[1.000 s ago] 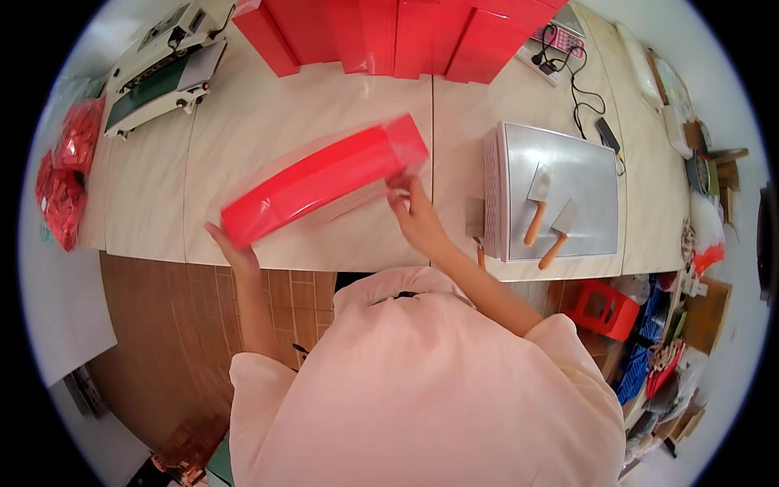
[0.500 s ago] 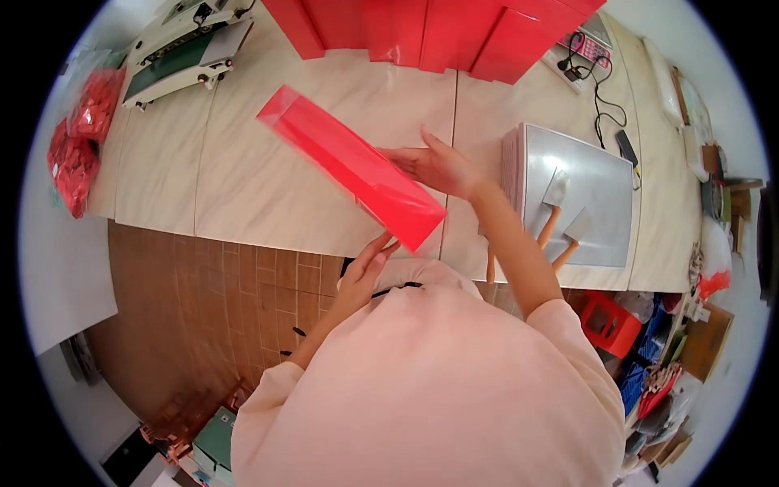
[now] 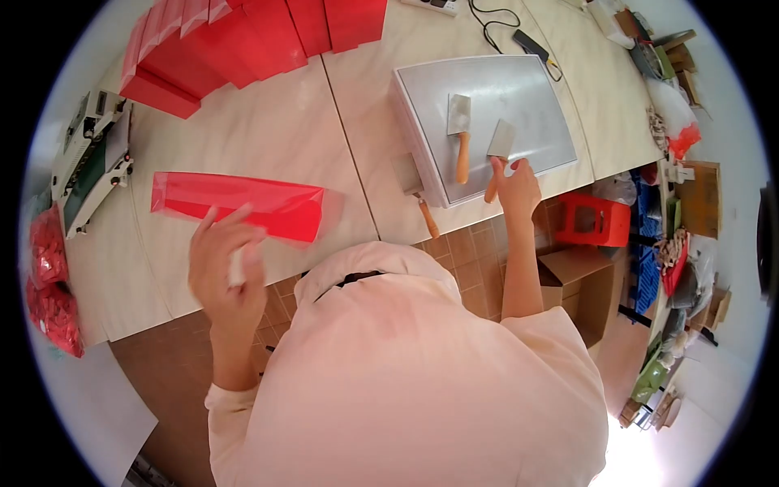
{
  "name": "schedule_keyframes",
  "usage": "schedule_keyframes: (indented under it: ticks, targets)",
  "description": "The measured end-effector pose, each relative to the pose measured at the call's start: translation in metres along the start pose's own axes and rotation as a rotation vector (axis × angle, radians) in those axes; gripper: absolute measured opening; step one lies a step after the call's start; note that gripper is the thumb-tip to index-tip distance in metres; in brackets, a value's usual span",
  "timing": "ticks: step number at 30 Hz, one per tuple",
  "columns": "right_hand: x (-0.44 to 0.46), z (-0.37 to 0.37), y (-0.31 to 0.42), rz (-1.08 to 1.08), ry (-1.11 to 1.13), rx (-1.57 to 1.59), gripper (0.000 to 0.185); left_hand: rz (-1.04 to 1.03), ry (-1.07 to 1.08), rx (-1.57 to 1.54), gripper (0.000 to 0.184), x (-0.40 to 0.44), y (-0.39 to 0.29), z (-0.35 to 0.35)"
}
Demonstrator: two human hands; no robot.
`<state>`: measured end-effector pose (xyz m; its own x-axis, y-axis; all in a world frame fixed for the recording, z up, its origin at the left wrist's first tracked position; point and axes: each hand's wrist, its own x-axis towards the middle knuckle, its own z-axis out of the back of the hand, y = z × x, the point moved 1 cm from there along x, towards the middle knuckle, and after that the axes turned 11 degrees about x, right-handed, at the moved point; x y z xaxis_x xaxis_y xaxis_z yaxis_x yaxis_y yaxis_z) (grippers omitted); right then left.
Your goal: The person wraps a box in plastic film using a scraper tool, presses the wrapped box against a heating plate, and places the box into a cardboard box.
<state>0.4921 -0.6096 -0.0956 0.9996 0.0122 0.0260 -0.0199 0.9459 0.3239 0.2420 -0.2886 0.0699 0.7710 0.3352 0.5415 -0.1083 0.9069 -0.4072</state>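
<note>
A red box in clear film (image 3: 243,203) lies on the table near its front edge. Over its near side hovers my left hand (image 3: 223,268), slightly blurred, its fingers curled but apart; I see nothing held in it. My right hand (image 3: 522,191) has thumb and fingers closed on the wooden handle of a scraper (image 3: 501,142), whose metal blade rests on a grey metal-topped box (image 3: 540,105). A second scraper (image 3: 460,134) lies on that top to the left. A third scraper (image 3: 427,215) is beside the box at the table edge, its handle sticking out.
Red boxes (image 3: 219,49) stand in a row at the back left. A machine with a green belt (image 3: 93,174) and bags of red items (image 3: 50,268) are at far left. Cables and a black adapter (image 3: 531,45) lie behind the metal top. A red stool (image 3: 596,219) and cardboard carton (image 3: 580,284) stand below, right.
Both hands have left the red box, which now lies on the table. My right hand has moved right and taken hold of a scraper. The view has turned to the right.
</note>
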Motion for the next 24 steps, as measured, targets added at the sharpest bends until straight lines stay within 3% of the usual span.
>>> schedule_keyframes:
  ticks: [2, 3, 5, 8, 10, 11, 13, 14, 16, 17, 19, 24]
  targets:
    - [0.001, -0.020, -0.009, -0.019, 0.050, -0.050, 0.041, -0.120, 0.217, 0.157, 0.013, 0.011, -0.006, -0.013]
    - [0.001, -0.030, -0.012, -0.032, 0.092, -0.112, 0.039, -0.120, 0.228, 0.186, 0.013, 0.010, -0.008, -0.014]
    - [-0.001, -0.031, -0.008, -0.060, 0.078, 0.021, 0.037, -0.129, 0.432, 0.141, 0.009, 0.007, -0.009, -0.020]
    - [-0.018, 0.000, -0.005, -0.024, -0.027, 0.174, 0.031, -0.065, 0.488, 0.192, 0.013, 0.001, -0.013, -0.027]
    - [-0.036, 0.036, 0.014, 0.133, -0.009, 0.602, 0.028, -0.051, 0.429, 0.212, 0.012, -0.003, -0.015, -0.034]
    - [-0.047, 0.058, 0.027, 0.132, -0.002, 0.601, 0.028, -0.039, 0.368, 0.239, 0.011, -0.005, -0.014, -0.036]
    - [-0.068, 0.094, 0.055, 0.209, 0.304, 0.648, 0.025, -0.023, 0.325, 0.267, 0.013, -0.010, -0.007, -0.042]
    - [-0.078, 0.099, 0.063, 0.208, 0.304, 0.652, 0.025, -0.012, 0.274, 0.291, 0.014, -0.012, -0.003, -0.044]
    - [-0.095, 0.105, 0.079, 0.641, 0.424, 0.702, 0.021, 0.015, 0.265, 0.313, 0.014, -0.014, 0.001, -0.046]
    - [-0.100, 0.104, 0.086, 0.647, 0.423, 0.700, 0.021, 0.046, 0.256, 0.331, 0.015, -0.015, 0.003, -0.047]
    - [-0.107, 0.103, 0.098, 0.875, 0.480, 0.697, 0.020, 0.074, 0.268, 0.339, 0.015, -0.018, 0.007, -0.049]
    - [-0.112, 0.097, 0.115, 0.935, 0.508, 0.685, 0.017, 0.105, 0.259, 0.333, 0.017, -0.020, 0.012, -0.051]
